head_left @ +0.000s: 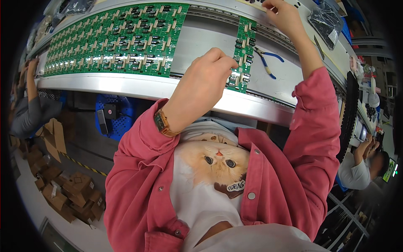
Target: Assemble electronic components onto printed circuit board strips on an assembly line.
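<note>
A narrow green circuit board (pixel 241 54) with black and pale components lies across the metal rails in front of me. My left hand (pixel 205 84), a watch on its wrist, is at this board's left edge with thumb and fingertips pinched together. What sits in the pinch is too small to make out. My right hand (pixel 283 17) is raised over the far ledge, its fingers bent closed near small dark parts; anything between them is hidden. Pliers (pixel 265 61) with blue-and-yellow handles lie on the metal surface just right of the board.
Several populated green boards (pixel 117 40) fill the line at left. A silver rail (pixel 105 86) runs along the near edge. Dark bagged parts (pixel 325 25) sit at far right. Co-workers (pixel 31 105) work at both sides. Cardboard boxes (pixel 75 189) are piled on the lower-left floor.
</note>
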`<state>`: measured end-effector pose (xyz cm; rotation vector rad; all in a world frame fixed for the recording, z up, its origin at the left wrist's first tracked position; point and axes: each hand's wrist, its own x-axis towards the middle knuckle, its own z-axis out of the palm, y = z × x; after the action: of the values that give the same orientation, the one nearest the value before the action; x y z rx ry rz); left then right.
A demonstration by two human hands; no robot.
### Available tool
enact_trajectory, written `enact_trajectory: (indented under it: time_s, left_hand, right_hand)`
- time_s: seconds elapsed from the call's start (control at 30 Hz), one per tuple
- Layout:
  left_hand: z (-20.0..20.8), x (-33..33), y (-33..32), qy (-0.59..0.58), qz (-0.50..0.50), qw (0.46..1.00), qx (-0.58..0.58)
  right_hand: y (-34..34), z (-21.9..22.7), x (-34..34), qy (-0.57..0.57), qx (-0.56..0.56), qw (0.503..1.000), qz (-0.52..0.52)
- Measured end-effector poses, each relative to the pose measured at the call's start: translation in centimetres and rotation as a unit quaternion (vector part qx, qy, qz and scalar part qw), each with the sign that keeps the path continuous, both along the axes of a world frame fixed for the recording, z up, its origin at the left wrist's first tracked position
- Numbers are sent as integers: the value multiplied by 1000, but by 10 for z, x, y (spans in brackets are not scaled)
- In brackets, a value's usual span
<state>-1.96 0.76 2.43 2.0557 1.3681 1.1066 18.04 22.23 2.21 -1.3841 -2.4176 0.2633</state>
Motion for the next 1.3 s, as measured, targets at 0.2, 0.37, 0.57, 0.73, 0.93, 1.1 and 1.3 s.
enact_trajectory:
  time_s: [0.2, 0.37, 0.57, 0.73, 0.93, 1.1, 1.3]
  left_hand:
    - [36, -7, 8, 15, -81, 997, 15]
    - [59, -21, 43, 107, -94, 988, 51]
    - [45, -7, 114, 209, -119, 971, 11]
    - [9, 0, 151, 242, -141, 959, 34]
    - [0, 0, 152, 268, -109, 957, 37]
    - [-3, 4, 153, 280, -110, 952, 58]
    - [-3, 6, 150, 307, -93, 945, 62]
  right_hand:
    - [63, -45, 23, -91, 80, 990, -68]
    - [37, -19, -8, -104, 26, 989, -105]
    - [18, 0, -14, -88, 8, 987, -134]
    - [-5, -2, 2, 84, 11, 994, -62]
    - [-81, 27, 5, 158, -38, 986, -30]
    - [-104, 17, 22, 265, -117, 957, -26]
    - [-116, 15, 24, 296, -144, 944, -9]
